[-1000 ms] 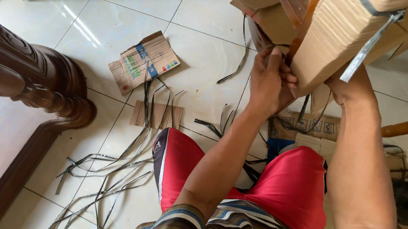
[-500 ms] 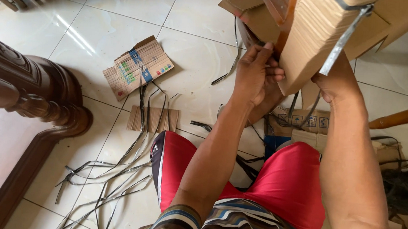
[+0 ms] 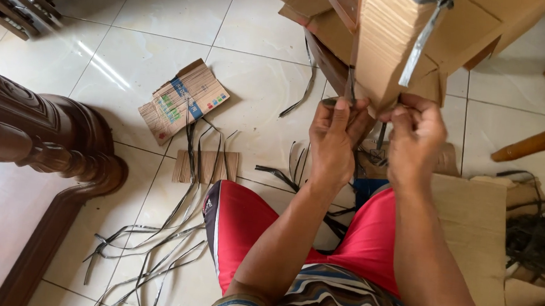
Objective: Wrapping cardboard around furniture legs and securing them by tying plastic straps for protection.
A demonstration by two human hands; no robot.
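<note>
Hands are now meeting at upper centre: right hand [image 3: 416, 134] is coming up beside left hand [image 3: 333, 138], both sets of fingers pinching the grey plastic strap [image 3: 421, 39] under the brown flattened-cardboard bundle [image 3: 395, 46].

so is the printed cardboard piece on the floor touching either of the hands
No, the printed cardboard piece lies on the tiles apart from both hands, which grip the cardboard bundle.

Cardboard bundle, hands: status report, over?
Left hand and right hand grip lower edge of strapped cardboard bundle. Loose straps litter floor.
</note>
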